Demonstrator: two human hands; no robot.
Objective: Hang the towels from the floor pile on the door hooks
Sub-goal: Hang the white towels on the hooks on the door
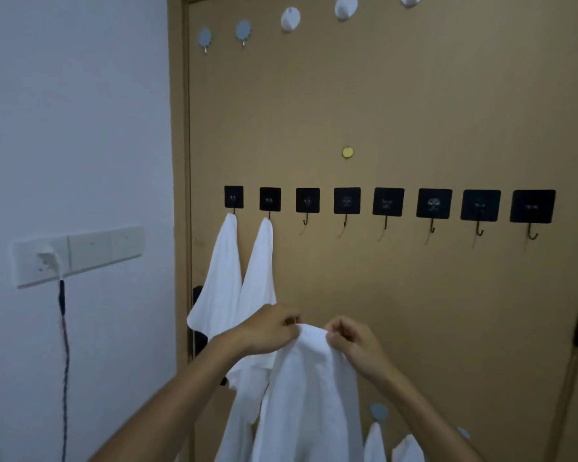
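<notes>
Both the left hand point(271, 328) and right hand point(351, 338) pinch a white towel's point(307, 395) top edge, likely bound for the free hook point(306, 219) at twelve o'clock.

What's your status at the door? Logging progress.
Left hand and right hand pinch white towel at its top edge. Two towels hung. Third hook free, nothing blocking.

Dim even indoor light, soft hook shadows, slight blur (edges bowed)
</notes>
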